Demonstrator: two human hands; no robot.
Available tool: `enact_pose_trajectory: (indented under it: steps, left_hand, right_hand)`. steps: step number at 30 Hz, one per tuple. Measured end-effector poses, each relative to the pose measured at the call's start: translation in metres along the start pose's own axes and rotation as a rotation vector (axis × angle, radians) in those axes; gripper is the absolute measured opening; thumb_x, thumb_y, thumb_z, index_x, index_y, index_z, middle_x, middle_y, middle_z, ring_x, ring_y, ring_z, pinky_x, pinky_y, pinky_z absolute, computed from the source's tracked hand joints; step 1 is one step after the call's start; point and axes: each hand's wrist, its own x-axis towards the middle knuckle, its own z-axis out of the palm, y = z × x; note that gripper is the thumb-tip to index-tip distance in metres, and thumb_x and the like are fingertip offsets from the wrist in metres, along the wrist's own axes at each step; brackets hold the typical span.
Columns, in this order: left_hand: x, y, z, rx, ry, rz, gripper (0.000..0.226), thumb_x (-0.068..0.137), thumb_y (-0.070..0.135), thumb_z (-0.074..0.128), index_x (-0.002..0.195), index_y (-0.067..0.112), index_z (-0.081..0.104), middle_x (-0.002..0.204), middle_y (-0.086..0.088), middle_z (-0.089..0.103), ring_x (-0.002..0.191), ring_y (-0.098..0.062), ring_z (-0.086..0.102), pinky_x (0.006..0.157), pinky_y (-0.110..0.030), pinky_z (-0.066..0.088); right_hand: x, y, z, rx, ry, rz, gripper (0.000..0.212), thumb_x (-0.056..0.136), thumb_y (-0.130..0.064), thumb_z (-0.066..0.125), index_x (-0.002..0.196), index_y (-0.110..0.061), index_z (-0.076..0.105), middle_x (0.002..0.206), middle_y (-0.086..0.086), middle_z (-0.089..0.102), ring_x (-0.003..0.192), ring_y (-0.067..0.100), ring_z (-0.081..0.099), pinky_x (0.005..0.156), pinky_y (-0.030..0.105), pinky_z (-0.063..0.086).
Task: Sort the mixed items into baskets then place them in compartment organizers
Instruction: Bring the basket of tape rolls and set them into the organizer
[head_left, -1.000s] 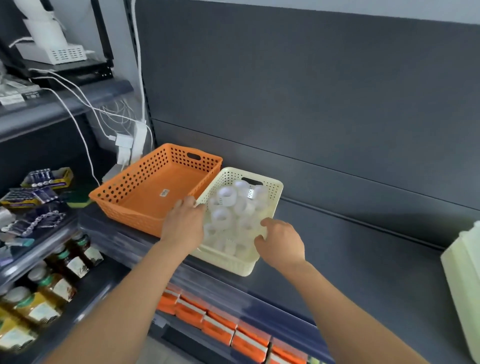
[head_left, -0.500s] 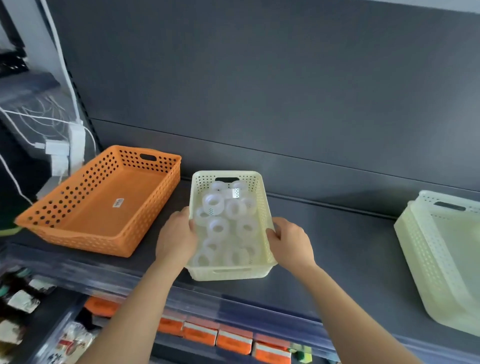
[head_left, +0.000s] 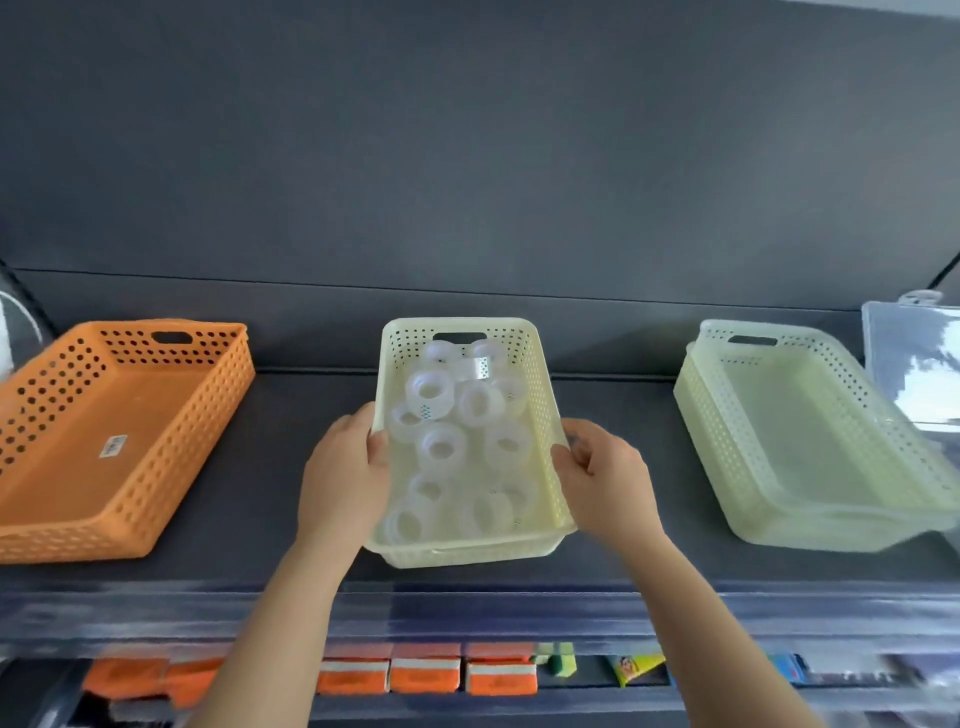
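Nearest the camera, down below, a row of orange boxes sits on the lower level behind the clear front rail. Two bare forearms come up over that rail.

Now the action. The left hand grips the left long wall of the cream basket, thumb hooked over the rim. The right hand clamps the opposite wall, fingers curled against the perforations. One hand on each side makes sense, because the load is loose and a balanced hold stops it tipping.

Inside is a heap of clear tape rolls, some flat and some on edge. The basket is at the middle of the shelf, near its front edge. Whether its base is fully down, I cannot tell.

This looks like one sorted batch, ready to be carried or squared up.

To the left, well apart, the orange basket holds only a small sticker. To the right, the pale nested baskets show nothing inside. Just beyond them is a clear plastic container, possibly the organizer, though it's too blurred to say.

Behind everything runs the dark back panel.
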Motion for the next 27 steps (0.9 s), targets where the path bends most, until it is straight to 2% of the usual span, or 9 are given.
enact_pose_trajectory:
  steps: [3,6,10,13,17,19,21,23,27]
  left_hand:
    - [-0.01,0.036,0.008,-0.045,0.002,0.046,0.026,0.096,0.011,0.038,0.1,0.024,0.06,0.084,0.004,0.055,0.077,-0.011,0.051,0.062,-0.032,0.043]
    - [-0.023,0.075,0.019,-0.099,-0.004,0.094,0.027,0.095,0.01,0.039,0.097,0.026,0.061,0.077,0.003,0.053,0.072,-0.015,0.049,0.058,-0.031,0.038]
    - [-0.05,0.13,0.04,-0.155,-0.031,0.145,0.025,0.095,0.01,0.041,0.095,0.023,0.062,0.072,0.002,0.051,0.066,-0.018,0.046,0.057,-0.034,0.038]
    - [-0.075,0.172,0.058,-0.213,-0.062,0.186,0.028,0.093,0.011,0.041,0.091,0.028,0.063,0.067,0.002,0.05,0.059,-0.016,0.042,0.055,-0.032,0.036]
    - [-0.111,0.222,0.09,-0.269,-0.106,0.228,0.03,0.093,0.013,0.042,0.089,0.035,0.063,0.062,0.006,0.047,0.053,-0.013,0.038,0.052,-0.03,0.034]
    - [-0.129,0.246,0.108,-0.285,-0.127,0.254,0.026,0.094,0.014,0.043,0.09,0.03,0.062,0.068,-0.002,0.053,0.056,-0.022,0.043,0.054,-0.034,0.037]
    - [-0.146,0.269,0.126,-0.296,-0.147,0.281,0.025,0.094,0.014,0.043,0.087,0.03,0.061,0.074,-0.011,0.056,0.06,-0.031,0.046,0.055,-0.037,0.037]
    - [-0.161,0.29,0.144,-0.299,-0.176,0.305,0.025,0.094,0.013,0.043,0.086,0.029,0.06,0.073,-0.015,0.054,0.059,-0.026,0.043,0.055,-0.037,0.036]
    - [-0.179,0.329,0.181,-0.25,-0.234,0.351,0.017,0.093,0.012,0.042,0.09,0.006,0.058,0.068,-0.017,0.041,0.059,-0.021,0.034,0.056,-0.035,0.03]
  right_hand:
    - [-0.009,0.015,-0.037,-0.002,0.064,-0.005,0.02,0.086,-0.01,0.05,0.089,-0.024,0.064,0.046,-0.006,0.034,0.045,0.011,0.029,0.044,0.02,0.027]
    - [-0.023,0.032,-0.077,0.026,0.128,-0.017,0.023,0.088,-0.011,0.052,0.096,-0.028,0.064,0.044,-0.008,0.036,0.045,0.01,0.033,0.042,0.016,0.027]
    - [-0.046,0.061,-0.134,0.007,0.221,0.024,0.019,0.089,-0.013,0.055,0.102,-0.022,0.066,0.044,-0.007,0.036,0.045,0.01,0.035,0.048,0.026,0.031]
    - [-0.067,0.085,-0.182,-0.007,0.258,0.039,0.026,0.09,-0.015,0.055,0.115,-0.016,0.064,0.043,-0.01,0.04,0.046,0.006,0.041,0.05,0.023,0.036]
    - [-0.096,0.121,-0.24,-0.054,0.298,0.063,0.028,0.091,-0.016,0.055,0.118,-0.015,0.062,0.047,-0.009,0.043,0.048,0.005,0.045,0.05,0.017,0.036]
    - [-0.112,0.139,-0.267,-0.078,0.316,0.073,0.024,0.09,-0.015,0.055,0.113,-0.01,0.063,0.048,-0.007,0.042,0.049,0.01,0.044,0.054,0.027,0.039]
    - [-0.126,0.159,-0.291,-0.089,0.346,0.095,0.023,0.089,-0.013,0.055,0.109,-0.006,0.063,0.05,-0.003,0.042,0.051,0.016,0.042,0.054,0.029,0.039]
    - [-0.139,0.179,-0.312,-0.099,0.369,0.131,0.026,0.09,-0.014,0.055,0.114,-0.013,0.064,0.048,-0.006,0.041,0.048,0.013,0.042,0.054,0.027,0.038]
    - [-0.16,0.215,-0.349,-0.128,0.414,0.207,0.025,0.09,-0.015,0.056,0.114,-0.017,0.064,0.049,-0.006,0.042,0.048,0.01,0.042,0.049,0.023,0.033]
